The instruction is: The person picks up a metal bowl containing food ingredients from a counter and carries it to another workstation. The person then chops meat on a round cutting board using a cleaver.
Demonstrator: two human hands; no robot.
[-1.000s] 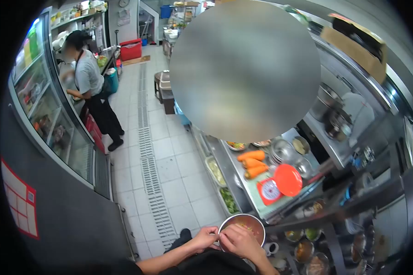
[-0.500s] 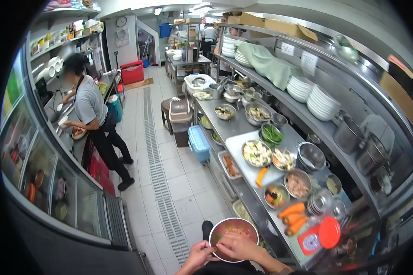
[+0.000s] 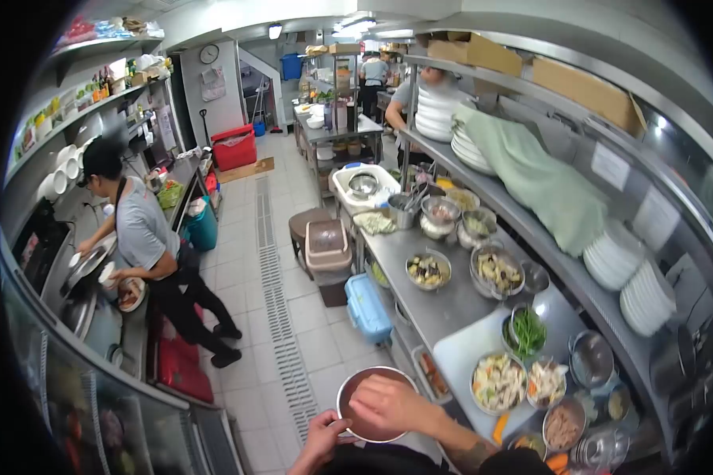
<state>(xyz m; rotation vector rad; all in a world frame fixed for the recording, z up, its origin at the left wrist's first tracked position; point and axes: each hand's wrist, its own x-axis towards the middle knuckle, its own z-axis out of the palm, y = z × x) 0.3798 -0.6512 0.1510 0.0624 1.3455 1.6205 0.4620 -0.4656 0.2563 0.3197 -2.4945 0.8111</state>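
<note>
At the bottom of the view I hold a round metal bowl (image 3: 340, 399) with a reddish-brown inside. My left hand (image 3: 322, 437) is closed on its near left rim, thumb over the edge. Reaching over the bowl from the right, my right hand (image 3: 390, 404) has its fingers bent together and pointing down inside. What those fingers hold, if anything, is hidden, and the hand covers much of the bowl's contents.
To my right, a steel counter carries a white cutting board (image 3: 461, 342), a bowl of chopped vegetables (image 3: 499, 383), greens (image 3: 524, 331) and a bowl of pale meat (image 3: 564, 427). A co-worker (image 3: 146, 229) stands at the left counter. Bins (image 3: 328, 247) and a blue container (image 3: 367, 307) flank the aisle.
My view has moved forward along the aisle, and the counter bowls appear nearer and lower. The red scale has left the view. My right hand has lifted slightly within the bowl; my left still grips the rim.
</note>
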